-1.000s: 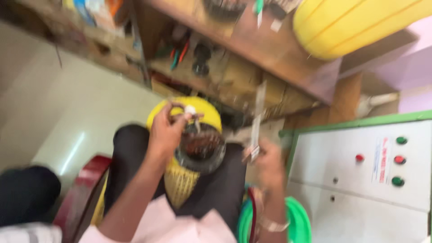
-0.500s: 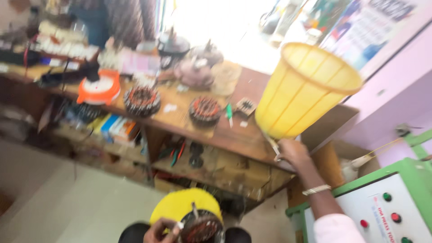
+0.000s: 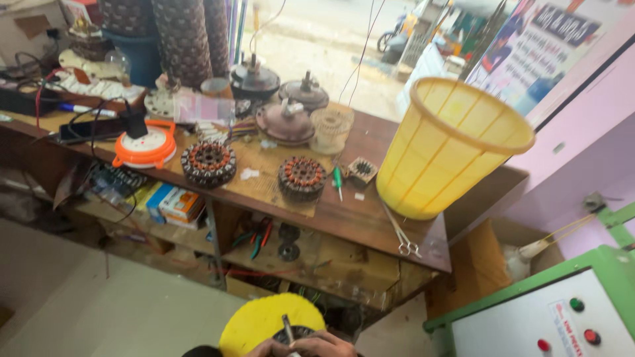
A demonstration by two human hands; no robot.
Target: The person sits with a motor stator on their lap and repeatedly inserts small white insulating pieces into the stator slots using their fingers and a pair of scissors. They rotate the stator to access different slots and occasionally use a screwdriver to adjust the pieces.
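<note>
Hands: only one hand (image 3: 311, 345) is seen at the bottom edge, fingers laid over a dark motor (image 3: 294, 335) – which hand it is cannot be told, nor whether it is clamped or merely resting; the other hand is out of view.
Motor: it sits on a yellow disc (image 3: 261, 320), directly beneath the head, far below the counter (image 3: 370, 221).
Axis: a metal shaft (image 3: 288, 326) rises from the motor, its long axis pointing up and slightly away, just beside the fingers.
Counter: two wound stators (image 3: 209, 163) (image 3: 301, 177) lie near the front edge, with a green screwdriver (image 3: 337, 180), scissors (image 3: 403, 239) and a tilted yellow basket (image 3: 450, 149) to the right.
Packages: flat boxes (image 3: 173, 202) in blue, yellow and orange are stacked on the shelf under the counter, left.
Signs: a printed poster (image 3: 542, 46) hangs at upper right, rectangular, blue and white.
Panel: a white panel (image 3: 562, 324) in a green frame – red and green round buttons – stands at lower right.
</note>
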